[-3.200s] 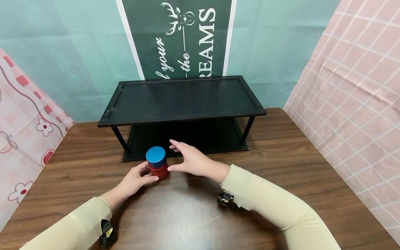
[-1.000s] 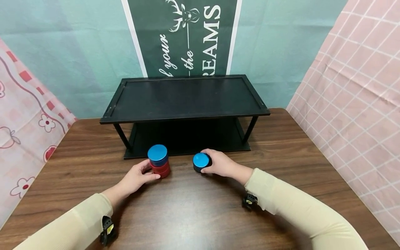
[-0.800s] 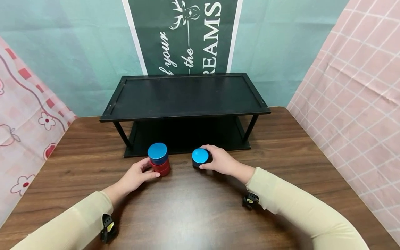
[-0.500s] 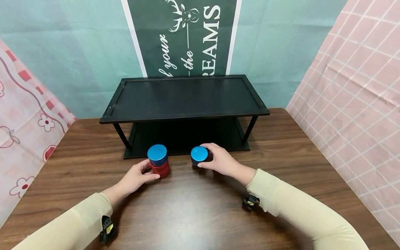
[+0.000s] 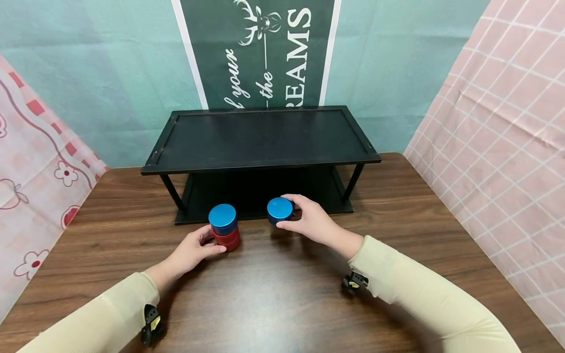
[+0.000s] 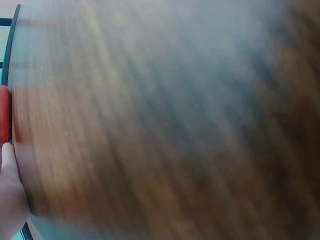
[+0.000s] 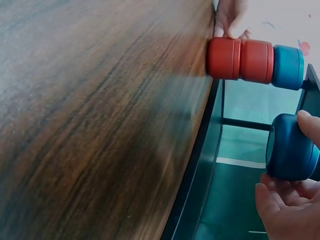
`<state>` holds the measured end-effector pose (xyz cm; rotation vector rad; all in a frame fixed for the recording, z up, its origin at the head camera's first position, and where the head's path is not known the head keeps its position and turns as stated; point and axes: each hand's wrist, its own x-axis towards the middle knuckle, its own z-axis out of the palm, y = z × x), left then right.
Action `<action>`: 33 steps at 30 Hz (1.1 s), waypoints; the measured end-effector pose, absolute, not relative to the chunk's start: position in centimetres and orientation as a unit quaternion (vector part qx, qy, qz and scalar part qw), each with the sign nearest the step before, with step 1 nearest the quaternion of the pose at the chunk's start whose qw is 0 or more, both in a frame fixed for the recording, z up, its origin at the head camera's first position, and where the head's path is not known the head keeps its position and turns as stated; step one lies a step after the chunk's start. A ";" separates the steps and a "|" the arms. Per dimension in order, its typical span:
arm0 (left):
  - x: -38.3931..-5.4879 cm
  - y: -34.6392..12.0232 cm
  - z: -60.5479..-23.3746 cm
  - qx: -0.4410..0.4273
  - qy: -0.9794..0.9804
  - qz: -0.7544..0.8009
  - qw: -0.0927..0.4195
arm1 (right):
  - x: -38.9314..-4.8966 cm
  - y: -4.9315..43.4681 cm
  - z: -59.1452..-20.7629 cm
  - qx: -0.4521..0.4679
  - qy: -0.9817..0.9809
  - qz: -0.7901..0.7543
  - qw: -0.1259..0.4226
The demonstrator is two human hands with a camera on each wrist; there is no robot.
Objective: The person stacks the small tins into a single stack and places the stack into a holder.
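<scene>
Gripping the lower red container by curving the thumb and fingers of the left hand partway round its wall. See directly above it the upper red container and then the capping blue container, all stacked upright on the tabletop, just in front of the black shelf. Further right, find the second blue container raised off the tabletop near the shelf's front edge, well apart from the other three, pinched by its side in the right hand, spread just wide enough to span it. Judge all four stiff and fairly light (contents, if any, impossible to tell), with smooth, glossy walls probably inclined to slip. Best to grasp each around the side, thumb opposite fingers, without nudging the stacked three, apparently only resting one on another and easily toppled.
</scene>
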<state>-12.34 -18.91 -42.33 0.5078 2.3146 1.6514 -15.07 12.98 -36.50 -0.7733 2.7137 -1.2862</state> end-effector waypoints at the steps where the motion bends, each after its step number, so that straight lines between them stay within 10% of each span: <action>1: -12.3 -18.9 -42.3 0.174 0.795 0.567 0.126 | -15.1 13.0 -36.4 -0.249 0.874 -0.417 0.021; 33: -12.2 -18.9 -42.3 0.172 0.796 0.567 0.125 | -15.3 12.0 -34.0 -0.229 0.871 -0.434 0.007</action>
